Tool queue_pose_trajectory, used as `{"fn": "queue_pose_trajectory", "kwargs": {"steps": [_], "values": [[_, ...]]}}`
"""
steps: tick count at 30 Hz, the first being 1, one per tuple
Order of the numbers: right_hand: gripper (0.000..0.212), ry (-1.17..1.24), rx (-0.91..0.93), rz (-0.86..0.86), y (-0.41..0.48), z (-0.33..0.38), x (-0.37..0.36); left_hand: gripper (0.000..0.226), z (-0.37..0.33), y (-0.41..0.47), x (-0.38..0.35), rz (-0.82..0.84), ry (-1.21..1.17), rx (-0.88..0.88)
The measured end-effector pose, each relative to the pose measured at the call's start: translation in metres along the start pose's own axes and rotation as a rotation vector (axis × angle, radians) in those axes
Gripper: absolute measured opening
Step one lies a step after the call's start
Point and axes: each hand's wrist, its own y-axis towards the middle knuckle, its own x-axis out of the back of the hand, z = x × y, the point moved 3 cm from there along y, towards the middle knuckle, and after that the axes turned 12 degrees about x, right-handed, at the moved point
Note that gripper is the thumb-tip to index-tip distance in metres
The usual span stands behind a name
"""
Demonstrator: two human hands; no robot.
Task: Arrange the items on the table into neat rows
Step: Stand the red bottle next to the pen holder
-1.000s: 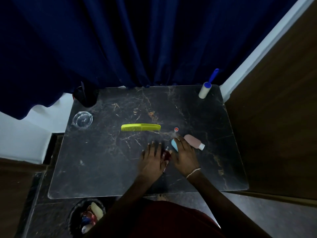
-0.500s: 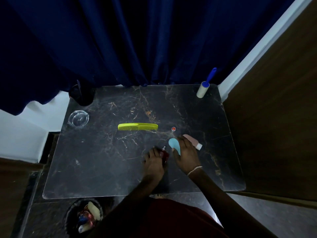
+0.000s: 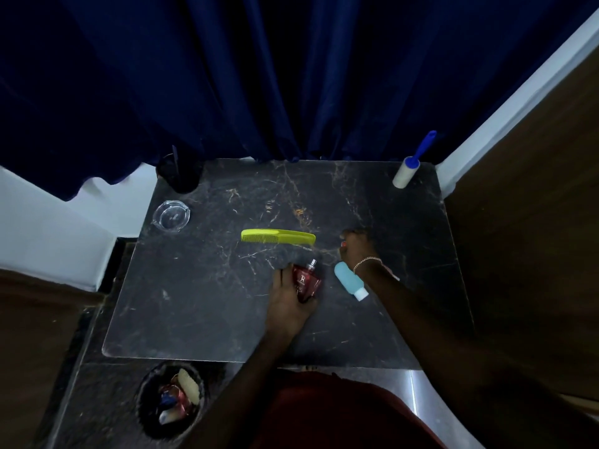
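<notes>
On the dark marble table (image 3: 201,306) my left hand (image 3: 287,306) holds a small red perfume bottle (image 3: 306,281) that lies tilted, its silver sprayer pointing away from me. My right hand (image 3: 356,249) is farther back, its fingers curled down beside a tiny red cap (image 3: 343,244); whether it grips the cap is unclear. A light blue travel bottle (image 3: 350,280) with a white cap lies free just left of my right wrist. My right forearm hides most of the pink bottle. A yellow-green comb (image 3: 278,237) lies crosswise in the middle.
A lint roller (image 3: 406,171) with a blue handle stands at the back right corner. At the back left sit a glass ashtray (image 3: 171,216) and a black cup (image 3: 180,173). A dark curtain hangs behind. A bin (image 3: 171,400) stands on the floor.
My right hand let go of the blue bottle and moved back to the red cap. My left hand shifted, so the red perfume bottle now shows fully.
</notes>
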Motion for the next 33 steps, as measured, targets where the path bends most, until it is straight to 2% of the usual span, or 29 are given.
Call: {"fn": "queue_pose_trajectory", "kwargs": {"steps": [4, 6, 8, 11, 13, 16, 25, 33], "values": [[0.028, -0.044, 0.004, 0.019, 0.003, 0.002, -0.005, 0.099, 0.001, -0.006, 0.015, -0.017, -0.083, 0.004], [0.027, 0.046, -0.022, -0.021, 0.006, 0.003, -0.002, 0.098, 0.001, -0.009, 0.025, -0.027, -0.111, 0.011], [0.029, 0.327, -0.077, -0.093, 0.007, 0.007, 0.005, 0.099, -0.001, -0.013, 0.034, -0.034, -0.143, 0.013], [0.034, 0.927, -0.076, -0.153, -0.008, 0.026, 0.023, 0.102, -0.004, -0.023, 0.049, -0.052, -0.169, -0.008], [0.028, 1.123, -0.010, -0.134, -0.023, 0.035, 0.034, 0.103, -0.007, -0.031, 0.058, -0.052, -0.178, -0.021], [0.021, 1.179, 0.073, -0.115, -0.040, 0.047, 0.048, 0.103, -0.016, -0.044, 0.067, -0.059, -0.179, -0.054], [0.021, 1.146, 0.241, -0.102, -0.072, 0.077, 0.087, 0.099, -0.047, -0.072, 0.086, -0.094, -0.208, -0.195], [0.023, 1.221, 0.244, -0.167, -0.087, 0.095, 0.104, 0.098, -0.058, -0.079, 0.102, -0.133, -0.222, -0.223]]}}
